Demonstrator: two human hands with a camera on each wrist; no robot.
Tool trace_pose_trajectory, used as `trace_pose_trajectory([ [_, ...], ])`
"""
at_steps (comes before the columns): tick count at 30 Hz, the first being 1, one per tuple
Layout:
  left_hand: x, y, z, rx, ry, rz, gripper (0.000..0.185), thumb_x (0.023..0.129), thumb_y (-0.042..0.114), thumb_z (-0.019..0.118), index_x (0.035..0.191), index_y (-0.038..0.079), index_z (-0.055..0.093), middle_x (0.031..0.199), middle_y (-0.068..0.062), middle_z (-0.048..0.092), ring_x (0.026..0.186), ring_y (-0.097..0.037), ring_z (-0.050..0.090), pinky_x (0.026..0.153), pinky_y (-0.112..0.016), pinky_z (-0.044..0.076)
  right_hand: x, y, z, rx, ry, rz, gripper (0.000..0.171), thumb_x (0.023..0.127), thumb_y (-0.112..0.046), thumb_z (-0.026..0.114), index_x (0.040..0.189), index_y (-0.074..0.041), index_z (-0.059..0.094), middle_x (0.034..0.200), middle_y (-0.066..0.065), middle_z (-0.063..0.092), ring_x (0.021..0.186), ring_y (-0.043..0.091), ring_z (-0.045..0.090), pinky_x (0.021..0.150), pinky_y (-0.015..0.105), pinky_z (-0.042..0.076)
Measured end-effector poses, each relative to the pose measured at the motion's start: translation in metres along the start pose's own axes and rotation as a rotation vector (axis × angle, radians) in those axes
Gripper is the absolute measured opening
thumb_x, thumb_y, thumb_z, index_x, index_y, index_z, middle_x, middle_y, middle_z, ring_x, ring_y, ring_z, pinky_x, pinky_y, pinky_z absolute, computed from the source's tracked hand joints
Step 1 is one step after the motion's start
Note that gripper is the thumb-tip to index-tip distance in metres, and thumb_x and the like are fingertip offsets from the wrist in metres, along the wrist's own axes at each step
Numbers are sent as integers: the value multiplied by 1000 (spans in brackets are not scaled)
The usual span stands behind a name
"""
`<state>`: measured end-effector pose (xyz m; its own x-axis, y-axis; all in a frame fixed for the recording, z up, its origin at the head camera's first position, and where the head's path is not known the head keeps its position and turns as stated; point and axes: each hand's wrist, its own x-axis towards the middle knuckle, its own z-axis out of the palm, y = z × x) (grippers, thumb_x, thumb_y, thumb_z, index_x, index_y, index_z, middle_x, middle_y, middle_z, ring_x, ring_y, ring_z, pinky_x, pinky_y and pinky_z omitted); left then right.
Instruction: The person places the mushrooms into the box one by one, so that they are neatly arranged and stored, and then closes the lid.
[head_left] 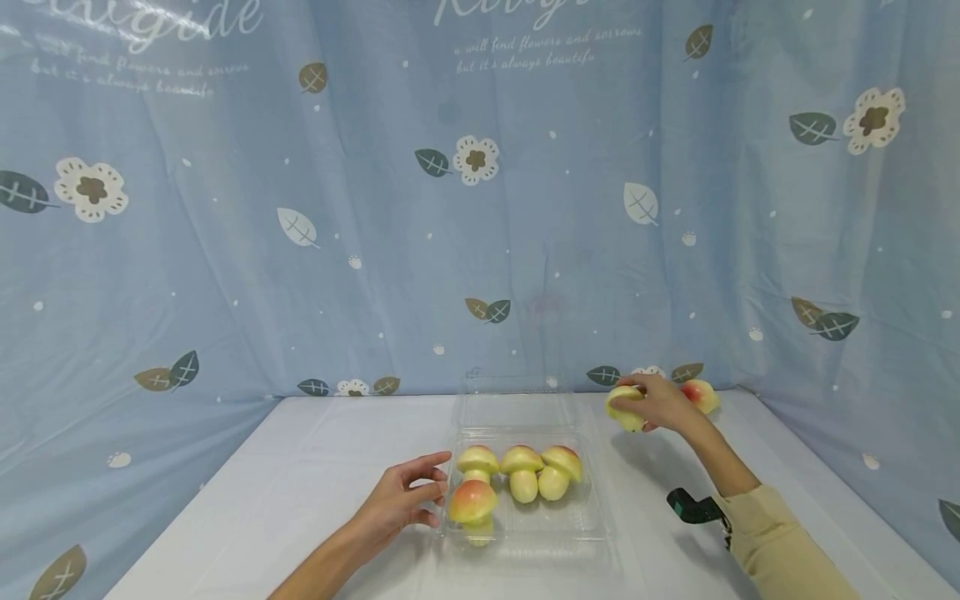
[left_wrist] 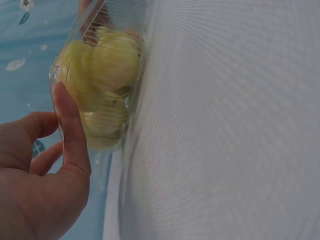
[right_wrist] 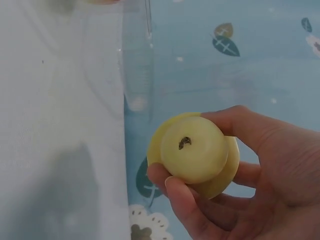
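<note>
A clear plastic clamshell box (head_left: 555,521) lies with its lid raised at the back. Inside it are several toy mushrooms (head_left: 523,487) with yellow stems and red-tinged caps. My left hand (head_left: 401,504) is at the box's left side, fingers spread and loosely bent; in the left wrist view, the thumb (left_wrist: 72,130) overlaps the box wall. To the right of the lid, my right hand (head_left: 660,404) holds another toy mushroom (right_wrist: 195,150) above the table. Its round stem end, with a dark mark, faces the right wrist camera.
Another red-and-yellow toy mushroom (head_left: 701,395) lies at the back right of the white table (head_left: 337,442), behind my right hand. The transparent lid (head_left: 517,407) stands near the blue patterned curtain (head_left: 555,250) that rises behind the table.
</note>
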<state>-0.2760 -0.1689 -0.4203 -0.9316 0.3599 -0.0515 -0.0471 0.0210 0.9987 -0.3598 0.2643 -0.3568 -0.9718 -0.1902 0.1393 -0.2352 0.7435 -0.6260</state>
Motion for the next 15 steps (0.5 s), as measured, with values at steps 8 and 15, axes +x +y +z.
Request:
trace_pose_trajectory([
  [8,0,0,0,-2,2,-8,63,93,13,66,149,1,39,111,-6,54,82,-11,59,61,-24,57,-7,-9,-1,-22,30,-15,52,89,-40,70,127,-4,61,118,26,62,80,19,62,57,30,57],
  [15,1,1,1,-4,9,-12,62,93,13,66,148,1,40,109,-4,54,81,-11,59,61,-24,57,-11,-20,-1,-20,35,-45,52,89,-42,70,126,-5,61,119,24,62,78,17,62,57,29,56],
])
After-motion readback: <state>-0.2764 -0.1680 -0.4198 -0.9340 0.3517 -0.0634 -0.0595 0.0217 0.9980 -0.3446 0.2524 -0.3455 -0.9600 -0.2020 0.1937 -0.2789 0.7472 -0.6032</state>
